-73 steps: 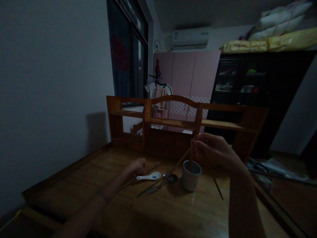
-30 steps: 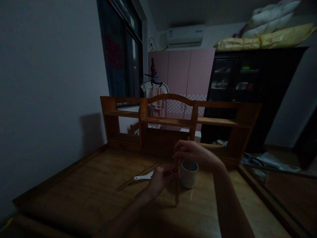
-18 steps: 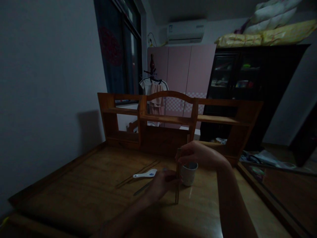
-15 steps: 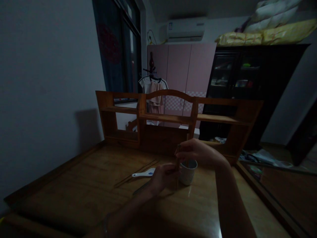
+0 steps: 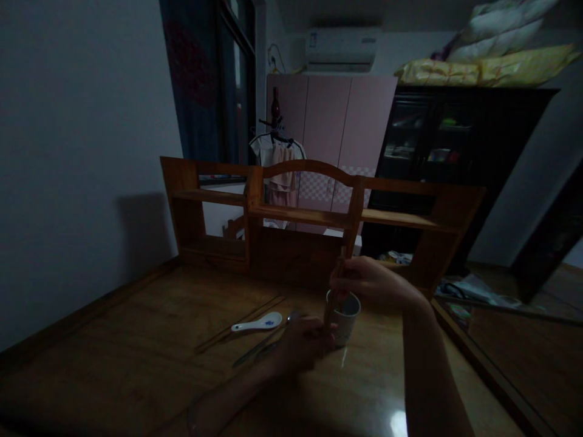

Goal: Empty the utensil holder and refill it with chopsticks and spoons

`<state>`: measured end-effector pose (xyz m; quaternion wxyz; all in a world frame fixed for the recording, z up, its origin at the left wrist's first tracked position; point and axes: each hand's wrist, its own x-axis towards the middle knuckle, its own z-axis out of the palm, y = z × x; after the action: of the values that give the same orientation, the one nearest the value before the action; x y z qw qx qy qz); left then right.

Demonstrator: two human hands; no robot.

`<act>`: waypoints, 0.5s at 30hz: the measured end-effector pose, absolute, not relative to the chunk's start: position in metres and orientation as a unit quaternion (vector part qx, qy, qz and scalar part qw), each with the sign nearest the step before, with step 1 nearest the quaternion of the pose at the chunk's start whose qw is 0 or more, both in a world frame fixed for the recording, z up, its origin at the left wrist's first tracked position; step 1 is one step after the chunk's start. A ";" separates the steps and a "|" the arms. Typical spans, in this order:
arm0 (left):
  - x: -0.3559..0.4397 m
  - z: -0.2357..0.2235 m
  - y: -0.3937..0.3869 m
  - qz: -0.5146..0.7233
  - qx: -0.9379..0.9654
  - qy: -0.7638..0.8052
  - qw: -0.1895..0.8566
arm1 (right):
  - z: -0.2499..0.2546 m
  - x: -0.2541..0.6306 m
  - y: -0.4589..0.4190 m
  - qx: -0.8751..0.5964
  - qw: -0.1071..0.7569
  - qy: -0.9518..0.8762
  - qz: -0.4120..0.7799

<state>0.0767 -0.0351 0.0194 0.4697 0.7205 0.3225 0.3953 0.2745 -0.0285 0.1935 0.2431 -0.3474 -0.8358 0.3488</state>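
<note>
My right hand (image 5: 362, 280) is closed around the upper part of thin wooden chopsticks (image 5: 331, 306), just above the rim of a pale cup (image 5: 350, 321). Lower down, my left hand (image 5: 306, 341) pinches the same chopsticks beside the cup's left side; its fingers are slightly blurred. How many sticks are held, I cannot tell. The cup stands upright on the wooden table, partly covered by my hands. Left of my left hand lie a white spoon (image 5: 257, 323) with a blue pattern, a long dark slim utensil (image 5: 252, 352), and more thin chopsticks (image 5: 223, 334).
A wooden shelf unit (image 5: 300, 213) runs along the back of the tabletop (image 5: 150, 328). A white wall (image 5: 82, 152) borders the left side. Behind stand a pink wardrobe (image 5: 328, 121) and a dark cabinet (image 5: 492, 139). The room is dim.
The stick that stood in the cup, apart from the held one, now appears together with it at my right hand. My left hand has shifted slightly downward. The view has moved a little.
</note>
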 end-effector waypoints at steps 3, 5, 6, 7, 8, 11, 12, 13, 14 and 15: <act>0.079 0.009 -0.042 0.369 0.661 0.320 0.570 | 0.204 0.308 -0.035 -0.383 0.366 -0.780 0.332; 0.081 0.007 -0.043 0.381 0.594 0.329 0.628 | 0.206 0.338 -0.039 -0.435 0.458 -0.721 0.284; 0.082 0.007 -0.043 0.394 0.569 0.339 0.637 | 0.206 0.352 -0.040 -0.455 0.507 -0.684 0.259; 0.084 0.006 -0.042 0.409 0.556 0.346 0.636 | 0.204 0.364 -0.041 -0.472 0.546 -0.649 0.240; 0.084 0.006 -0.041 0.424 0.554 0.348 0.626 | 0.202 0.375 -0.041 -0.487 0.568 -0.621 0.234; 0.085 0.006 -0.038 0.442 0.555 0.344 0.615 | 0.194 0.391 -0.036 -0.510 0.570 -0.605 0.223; 0.085 0.005 -0.037 0.442 0.552 0.347 0.617 | 0.191 0.391 -0.033 -0.509 0.559 -0.616 0.224; 0.085 0.005 -0.037 0.443 0.548 0.351 0.617 | 0.188 0.390 -0.029 -0.505 0.546 -0.628 0.229; 0.084 0.005 -0.036 0.445 0.545 0.354 0.616 | 0.186 0.387 -0.024 -0.503 0.530 -0.640 0.239; 0.083 0.006 -0.036 0.448 0.545 0.356 0.613 | 0.184 0.384 -0.019 -0.504 0.513 -0.647 0.253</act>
<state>0.0834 -0.0364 0.0056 0.6131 0.5453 0.3555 0.4476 0.3838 -0.0186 0.1843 0.5131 -0.5036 -0.6475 0.2528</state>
